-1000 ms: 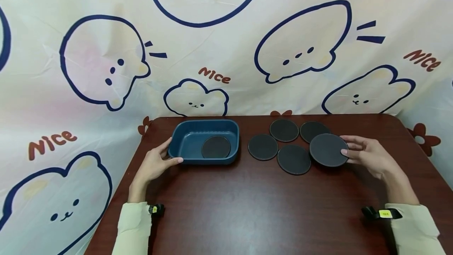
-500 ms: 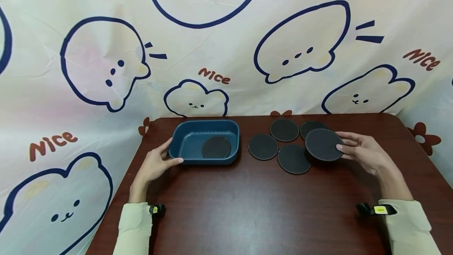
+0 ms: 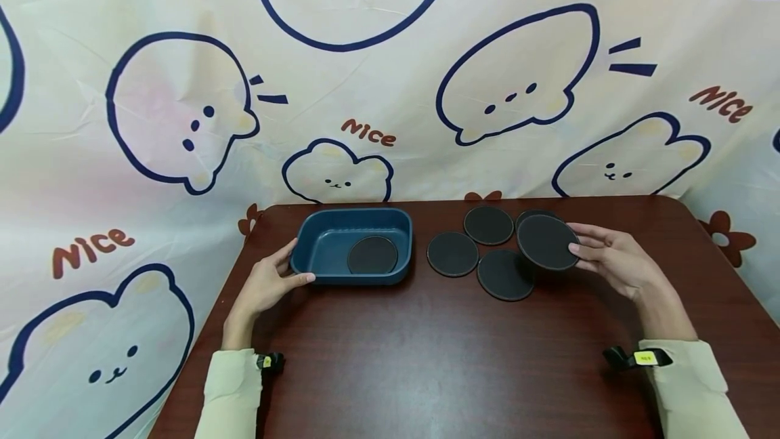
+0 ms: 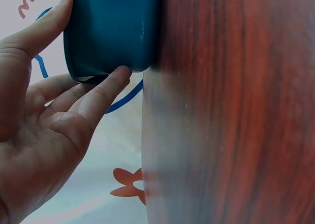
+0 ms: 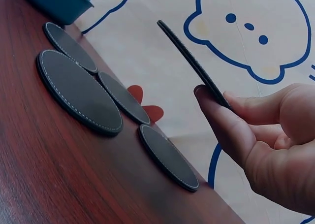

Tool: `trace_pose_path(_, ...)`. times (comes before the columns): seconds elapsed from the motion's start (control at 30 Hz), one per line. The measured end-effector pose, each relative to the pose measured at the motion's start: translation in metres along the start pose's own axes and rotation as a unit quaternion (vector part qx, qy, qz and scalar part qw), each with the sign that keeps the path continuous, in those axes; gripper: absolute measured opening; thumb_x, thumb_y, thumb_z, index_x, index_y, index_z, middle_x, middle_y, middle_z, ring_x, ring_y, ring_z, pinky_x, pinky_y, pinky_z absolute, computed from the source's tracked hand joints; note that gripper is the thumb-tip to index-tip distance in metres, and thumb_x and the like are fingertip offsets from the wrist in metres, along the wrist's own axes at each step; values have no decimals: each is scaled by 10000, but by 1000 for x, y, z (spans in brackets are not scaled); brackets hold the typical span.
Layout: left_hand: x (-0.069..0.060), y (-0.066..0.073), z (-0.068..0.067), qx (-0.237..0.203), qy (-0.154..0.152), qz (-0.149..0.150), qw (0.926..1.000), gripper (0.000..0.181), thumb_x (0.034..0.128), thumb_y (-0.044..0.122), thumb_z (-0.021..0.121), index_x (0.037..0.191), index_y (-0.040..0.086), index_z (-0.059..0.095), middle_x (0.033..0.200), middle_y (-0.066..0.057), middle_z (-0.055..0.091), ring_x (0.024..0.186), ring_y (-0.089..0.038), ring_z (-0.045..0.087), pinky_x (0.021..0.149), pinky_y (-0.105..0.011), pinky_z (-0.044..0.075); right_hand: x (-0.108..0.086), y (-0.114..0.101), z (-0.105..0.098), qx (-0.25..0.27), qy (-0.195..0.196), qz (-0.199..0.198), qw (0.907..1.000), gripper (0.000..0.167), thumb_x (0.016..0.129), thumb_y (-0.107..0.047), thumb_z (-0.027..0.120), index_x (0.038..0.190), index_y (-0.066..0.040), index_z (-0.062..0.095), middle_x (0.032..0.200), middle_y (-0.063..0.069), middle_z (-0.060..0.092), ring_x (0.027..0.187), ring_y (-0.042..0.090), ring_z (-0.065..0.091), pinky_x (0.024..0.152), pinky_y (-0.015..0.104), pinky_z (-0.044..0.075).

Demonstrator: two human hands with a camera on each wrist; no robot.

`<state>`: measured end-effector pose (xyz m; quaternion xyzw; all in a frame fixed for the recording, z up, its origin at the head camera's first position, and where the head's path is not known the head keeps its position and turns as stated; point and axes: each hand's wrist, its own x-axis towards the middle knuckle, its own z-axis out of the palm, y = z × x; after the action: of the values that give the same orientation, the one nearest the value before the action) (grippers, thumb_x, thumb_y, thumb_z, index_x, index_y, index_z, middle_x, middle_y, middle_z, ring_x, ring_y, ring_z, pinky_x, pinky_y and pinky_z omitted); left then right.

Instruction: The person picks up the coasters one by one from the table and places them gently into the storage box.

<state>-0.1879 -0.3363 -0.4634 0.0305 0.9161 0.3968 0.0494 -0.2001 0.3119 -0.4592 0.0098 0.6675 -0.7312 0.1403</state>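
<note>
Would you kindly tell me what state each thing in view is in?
Tray: upright on the table
Inner coaster: lying in the tray
Held coaster: raised off the table
Four other coasters: lying flat on the table
Left hand: holding the tray
Right hand: pinching the held coaster

Brown table [image 3: 426, 371]; pale backdrop [image 3: 402, 87] behind with cartoon faces [image 3: 338, 173], flowers [image 3: 734, 239], "Nice" lettering [image 3: 368, 133].
</note>
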Motion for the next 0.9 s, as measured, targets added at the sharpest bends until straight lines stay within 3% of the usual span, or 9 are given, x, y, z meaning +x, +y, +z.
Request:
trace_pose_path(0.3,2,1,0,23,-10,-14,10000,955,985,317,812,1716,85,243,1645,-301,437,1449,-474,550,1124,-594,495,5,-2,7,389,-87,49,9992,426,1027,5,689,1395,-196,614,1125,-103,799,932,82,797,805,243,650)
trace_pose_path(0.6,2,1,0,56,-18,43,10000,966,983,348,811,1717,86,240,1636,-297,452,1440,-454,566,1123,-599,510,12,-5,19,281,-79,172,9994,594,1023,-18,707,1558,-82,456,1119,-118,798,943,84,802,825,239,647)
trace_pose_path(0.9,0,1,1,54,-24,2,10000,947,992,323,803,1717,86,241,1616,-301,476,1427,-459,580,1122,-604,510,17,-5,31,189,-160,136,9996,647,1023,-27,711,1595,-34,408,1123,-119,796,942,78,799,827,230,645)
